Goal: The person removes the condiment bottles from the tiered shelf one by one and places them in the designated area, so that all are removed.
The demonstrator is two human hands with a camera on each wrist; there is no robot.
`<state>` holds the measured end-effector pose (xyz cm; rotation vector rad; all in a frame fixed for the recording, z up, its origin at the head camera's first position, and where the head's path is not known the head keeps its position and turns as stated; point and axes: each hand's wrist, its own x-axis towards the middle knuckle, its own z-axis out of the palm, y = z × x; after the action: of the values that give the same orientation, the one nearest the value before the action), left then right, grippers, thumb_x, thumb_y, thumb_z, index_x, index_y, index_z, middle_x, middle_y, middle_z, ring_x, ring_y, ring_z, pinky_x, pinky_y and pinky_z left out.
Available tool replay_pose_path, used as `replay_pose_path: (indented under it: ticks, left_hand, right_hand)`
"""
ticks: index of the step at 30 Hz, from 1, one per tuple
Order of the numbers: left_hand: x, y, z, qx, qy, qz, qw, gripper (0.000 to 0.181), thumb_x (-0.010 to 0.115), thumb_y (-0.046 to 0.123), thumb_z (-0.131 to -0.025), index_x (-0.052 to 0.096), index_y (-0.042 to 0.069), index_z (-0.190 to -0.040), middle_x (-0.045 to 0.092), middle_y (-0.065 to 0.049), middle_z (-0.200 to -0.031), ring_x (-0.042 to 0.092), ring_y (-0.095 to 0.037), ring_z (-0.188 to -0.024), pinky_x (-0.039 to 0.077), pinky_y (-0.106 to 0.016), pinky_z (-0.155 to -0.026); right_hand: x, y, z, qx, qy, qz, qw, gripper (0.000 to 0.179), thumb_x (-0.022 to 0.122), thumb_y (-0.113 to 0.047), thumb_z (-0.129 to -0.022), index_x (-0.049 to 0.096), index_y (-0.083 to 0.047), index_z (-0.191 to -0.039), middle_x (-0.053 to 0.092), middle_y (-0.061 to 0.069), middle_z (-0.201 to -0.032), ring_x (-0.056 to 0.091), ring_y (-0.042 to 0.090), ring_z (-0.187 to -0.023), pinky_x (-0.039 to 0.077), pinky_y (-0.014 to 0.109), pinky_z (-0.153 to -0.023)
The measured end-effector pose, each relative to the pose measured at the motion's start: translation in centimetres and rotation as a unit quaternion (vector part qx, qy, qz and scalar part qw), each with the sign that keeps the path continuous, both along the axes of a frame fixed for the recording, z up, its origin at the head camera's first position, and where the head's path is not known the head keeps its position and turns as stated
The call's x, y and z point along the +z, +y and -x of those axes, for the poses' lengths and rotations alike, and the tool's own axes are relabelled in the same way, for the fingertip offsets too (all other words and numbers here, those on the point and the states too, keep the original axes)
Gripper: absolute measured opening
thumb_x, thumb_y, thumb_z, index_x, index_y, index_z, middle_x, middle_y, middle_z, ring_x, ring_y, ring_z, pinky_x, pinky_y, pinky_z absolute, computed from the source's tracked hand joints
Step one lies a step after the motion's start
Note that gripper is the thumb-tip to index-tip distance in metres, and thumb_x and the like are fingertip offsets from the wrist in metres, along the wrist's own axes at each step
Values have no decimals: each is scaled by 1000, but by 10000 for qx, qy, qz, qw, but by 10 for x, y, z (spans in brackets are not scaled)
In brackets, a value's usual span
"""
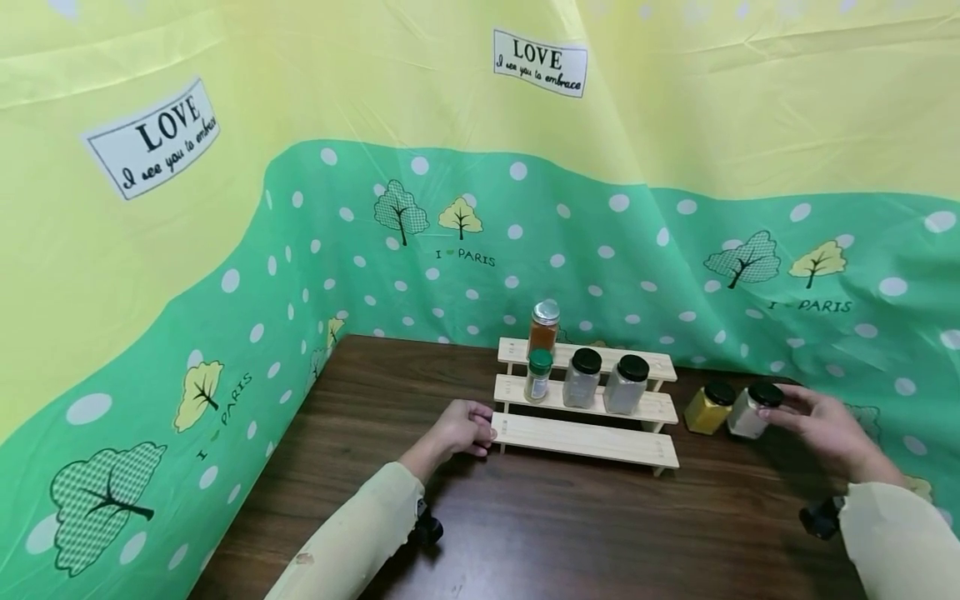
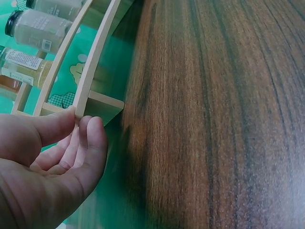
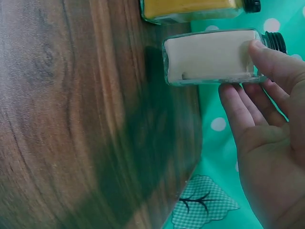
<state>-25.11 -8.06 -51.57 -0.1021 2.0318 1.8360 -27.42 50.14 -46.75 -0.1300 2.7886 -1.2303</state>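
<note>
Pinching the three-step rack [image 1: 585,439] by its left end in the head view, the left hand [image 1: 461,427] is probably steadying it; the right hand [image 1: 828,429] is holding the white-filled jar [image 1: 747,417] beside the yellow jar [image 1: 705,412]. In the left wrist view, fingers are clamping the lowest step [image 2: 98,52]; the frame is cutting off the amber jar [image 2: 9,85]. In the right wrist view, fingers are gripping the white-filled jar near its lid [image 3: 275,42]; its contact with the surface [image 3: 71,119] is proving unclear.

Smooth glass jar [image 3: 207,56], matt wooden rack [image 1: 585,437]
</note>
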Motion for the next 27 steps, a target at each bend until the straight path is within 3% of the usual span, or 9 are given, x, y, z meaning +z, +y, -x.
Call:
replay_pose_path:
  ticks: [7, 12, 20, 27]
  left_hand:
    - [1, 0, -1, -8, -20, 21, 10000, 41, 70, -13, -88, 59, -8, -127, 66, -15, -98, 68, -25, -77, 66, -36, -66]
    - [1, 0, 0, -8, -43, 32, 10000, 41, 71, -12, -88, 59, -8, -127, 66, -15, -99, 68, -25, -77, 66, -37, -67]
    - [-1, -1, 0, -34, -15, -22, 10000, 42, 71, -12, -88, 59, -8, -128, 66, -15, -98, 68, -23, -75, 66, -36, -67]
    - [1, 0, -1, -32, 12, -25, 10000, 42, 70, -13, -88, 58, -9, -127, 65, -15, -98, 69, -25, -77, 66, -36, -65]
  right_hand:
    - [-12, -4, -1, -91, 43, 222, 9997, 64, 74, -30, -97, 47, 6, -143, 63, -34, -103, 58, -16, -91, 52, 11, -70]
    - [-17, -6, -2, -133, 53, 229, 9996, 64, 73, -31, -98, 46, 7, -141, 60, -36, -102, 59, -16, -90, 52, 11, -69]
    - [-16, -4, 1, -151, 145, -157, 9997, 69, 72, -36, -97, 45, 7, -144, 54, -39, -102, 53, -18, -89, 52, 14, -67]
    - [-16, -6, 2, -129, 96, -200, 9997, 71, 71, -37, -98, 43, 8, -145, 56, -32, -104, 56, -14, -87, 59, 27, -69]
